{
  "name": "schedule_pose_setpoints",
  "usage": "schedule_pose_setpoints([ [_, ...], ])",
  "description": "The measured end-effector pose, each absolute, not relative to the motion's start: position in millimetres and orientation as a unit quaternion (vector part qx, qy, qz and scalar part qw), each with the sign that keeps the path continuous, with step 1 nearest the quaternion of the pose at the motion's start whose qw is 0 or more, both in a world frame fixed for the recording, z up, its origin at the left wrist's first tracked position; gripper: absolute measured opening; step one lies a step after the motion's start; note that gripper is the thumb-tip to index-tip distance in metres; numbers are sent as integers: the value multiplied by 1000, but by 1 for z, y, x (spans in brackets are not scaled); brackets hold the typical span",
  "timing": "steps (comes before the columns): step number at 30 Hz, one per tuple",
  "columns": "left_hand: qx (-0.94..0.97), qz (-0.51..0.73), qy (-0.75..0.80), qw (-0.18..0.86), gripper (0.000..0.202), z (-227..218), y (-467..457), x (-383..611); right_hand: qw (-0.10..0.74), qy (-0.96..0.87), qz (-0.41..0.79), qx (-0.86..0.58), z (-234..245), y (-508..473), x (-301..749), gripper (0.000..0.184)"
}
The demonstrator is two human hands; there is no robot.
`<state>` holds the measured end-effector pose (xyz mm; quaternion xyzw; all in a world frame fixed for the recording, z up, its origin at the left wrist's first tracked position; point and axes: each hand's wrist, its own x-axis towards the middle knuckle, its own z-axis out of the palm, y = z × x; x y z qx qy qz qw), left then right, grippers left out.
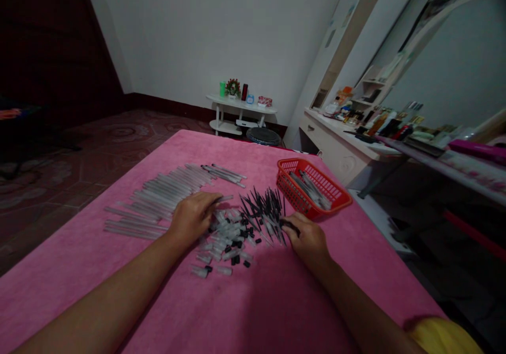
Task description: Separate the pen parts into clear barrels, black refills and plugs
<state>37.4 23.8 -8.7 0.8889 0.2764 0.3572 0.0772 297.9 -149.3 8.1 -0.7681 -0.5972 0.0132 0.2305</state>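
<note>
Between the tubes and the refills on the pink cloth point(190, 312), the person's left hand point(194, 214) grasps a short clear tube point(226, 198), dark at its near end; the fingertips are partly hidden. The right hand point(306, 235) bends its fingers around something dark at the edge of the black-tipped refills point(261, 206); whether it is clenched on one cannot be told. Clear caps point(225, 238) and black plugs point(236, 260) lie heaped between the hands, toward the cloth's near side. Loose tubes point(162, 193) fan along the left edge, with a few dark-ended pens point(225, 174) nearer the far edge. By the right edge stands a red basket point(294, 196), its slim contents partly behind the wall. Beyond that edge, bottles point(379, 122) bear labels too small to read. A yellow object point(445, 335) is cut off at bottom right.
</note>
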Motion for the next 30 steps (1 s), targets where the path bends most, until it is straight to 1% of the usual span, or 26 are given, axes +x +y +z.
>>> schedule_pose_setpoints([
  [3, 888, 360, 275, 79, 27, -9, 24, 38, 257, -591, 16, -765, 12, -151, 294, 18],
  [7, 886, 363, 276, 85, 28, -9, 24, 38, 334, -579, 51, -742, 22, -153, 273, 13],
  [10, 887, 356, 279, 91, 30, -9, 24, 38, 358, -598, 115, -708, 32, -149, 254, 19],
  [12, 886, 356, 283, 92, 30, -10, 24, 37, 335, -616, 130, -700, 38, -144, 249, 25],
  [13, 885, 356, 284, 92, 30, -10, 24, 37, 309, -625, 124, -706, 41, -142, 249, 27],
  [17, 886, 358, 282, 90, 32, -10, 24, 37, 153, -636, 82, -752, 45, -134, 257, 36],
  [20, 886, 355, 283, 93, 31, -10, 24, 37, 82, -631, 66, -769, 43, -134, 260, 40],
  [22, 887, 350, 284, 94, 30, -10, 24, 38, 70, -633, 59, -769, 41, -135, 259, 37],
  [25, 888, 346, 286, 95, 29, -9, 23, 38, 84, -633, 59, -767, 40, -135, 257, 33],
  [28, 886, 352, 285, 97, 29, -9, 23, 38, 127, -624, 75, -767, 44, -135, 254, 30],
  [30, 885, 357, 283, 97, 30, -9, 22, 38, 173, -626, 112, -752, 48, -135, 250, 30],
])
